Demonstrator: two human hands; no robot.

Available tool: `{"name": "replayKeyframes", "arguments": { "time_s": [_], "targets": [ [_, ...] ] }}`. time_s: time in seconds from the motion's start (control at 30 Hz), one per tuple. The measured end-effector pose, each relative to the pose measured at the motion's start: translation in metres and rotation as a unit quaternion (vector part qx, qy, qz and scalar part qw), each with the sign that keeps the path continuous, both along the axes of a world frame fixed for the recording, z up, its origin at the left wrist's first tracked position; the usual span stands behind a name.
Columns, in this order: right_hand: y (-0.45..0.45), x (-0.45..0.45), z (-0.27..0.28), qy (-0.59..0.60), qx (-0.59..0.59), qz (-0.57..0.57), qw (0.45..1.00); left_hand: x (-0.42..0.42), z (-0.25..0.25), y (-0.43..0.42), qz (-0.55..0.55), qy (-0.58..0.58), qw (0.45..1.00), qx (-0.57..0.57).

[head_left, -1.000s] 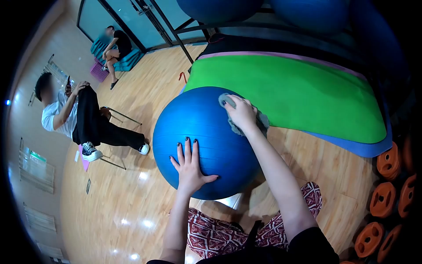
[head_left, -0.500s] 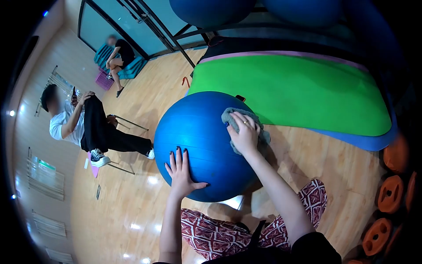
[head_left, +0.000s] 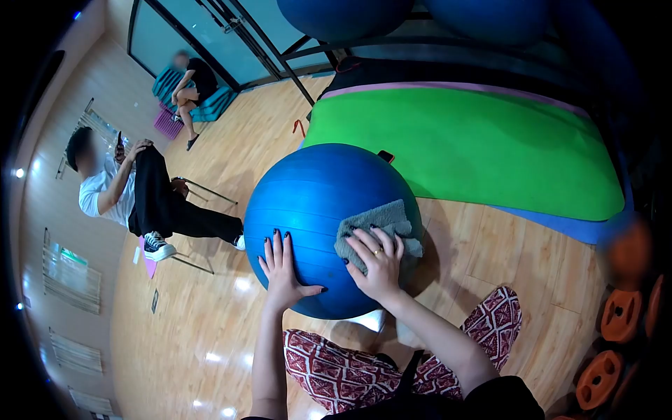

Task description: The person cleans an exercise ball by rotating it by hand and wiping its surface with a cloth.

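Note:
A large blue exercise ball (head_left: 308, 189) rests on the wooden floor in front of my crossed legs. My left hand (head_left: 282, 276) lies on its near left side, fingers spread and thumb out, holding nothing. On the ball's right side my right hand (head_left: 378, 264) presses a grey cloth (head_left: 381, 218) against the surface. The cloth is bunched under the palm, and one flap spreads out beyond the fingertips. How far the fingers curl into the cloth is partly hidden.
A green mat (head_left: 462, 147) lies beyond the ball, with a phone (head_left: 386, 156) at its edge. Orange weight plates (head_left: 621, 315) line the right. More blue balls (head_left: 343, 17) sit on a rack. One person (head_left: 112, 189) sits at left, another (head_left: 196, 84) farther back.
My right hand has slid the cloth down and toward me across the ball, and more of the cloth now lies spread out. My left hand stays in nearly the same place.

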State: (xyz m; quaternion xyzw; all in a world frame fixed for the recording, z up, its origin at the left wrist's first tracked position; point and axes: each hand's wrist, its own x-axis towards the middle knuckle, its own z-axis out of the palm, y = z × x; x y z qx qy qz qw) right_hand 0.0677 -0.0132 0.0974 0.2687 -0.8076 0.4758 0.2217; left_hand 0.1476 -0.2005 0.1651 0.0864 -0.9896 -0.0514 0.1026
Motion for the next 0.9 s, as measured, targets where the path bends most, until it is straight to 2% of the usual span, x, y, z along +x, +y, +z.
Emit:
{"name": "replayKeyframes", "arguments": {
  "time_s": [0.3,0.9],
  "targets": [
    [-0.001,0.032,-0.008,0.028,0.039,0.042,0.998,-0.009,0.005,0.004,-0.001,-0.001,1.0,0.009],
    [0.021,-0.017,-0.024,0.049,0.041,-0.076,0.995,-0.071,0.019,0.047,-0.073,-0.006,0.997,-0.006]
  ]
}}
